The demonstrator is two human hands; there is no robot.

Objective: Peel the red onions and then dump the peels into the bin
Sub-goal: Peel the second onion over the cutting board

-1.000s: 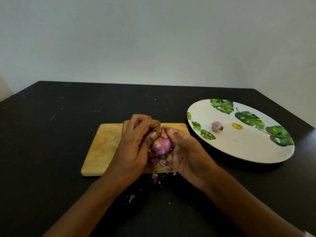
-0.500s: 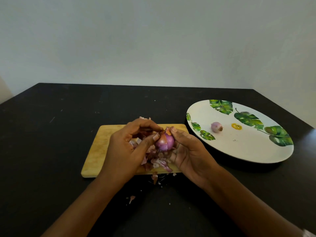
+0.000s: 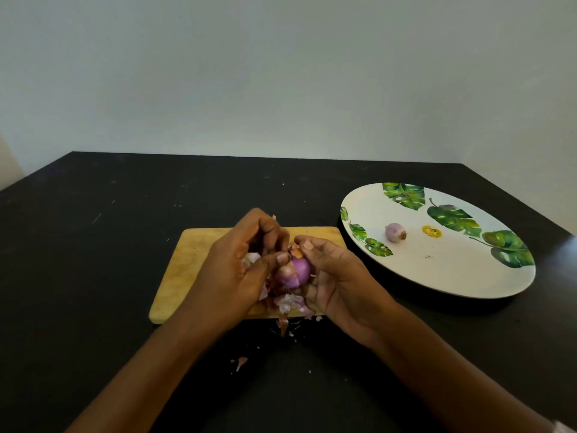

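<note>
The right grip [image 3: 340, 282] cradles the red onion [image 3: 298, 270] over the cutting board [image 3: 193, 254] mid-desk [image 3: 93, 245], fingers curled round it, so falling peels [image 3: 290, 303] gather at the board's 6 o'clock edge. The left grip [image 3: 237, 270] pinches loose skin [image 3: 296, 253] at the onion's top, probably to strip it. At 3 o'clock a plate [image 3: 452, 273] keeps a peeled onion [image 3: 395, 232] clear of the scraps.

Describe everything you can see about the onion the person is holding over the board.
The red onion is small, round and glossy purple, mostly bare, with a pale patch of skin on its front and an orange-tan scrap at its top. It is held over the wooden cutting board, above loose peels. The right hand cups it from the side; the left hand grips it, thumb on its upper front.
</note>
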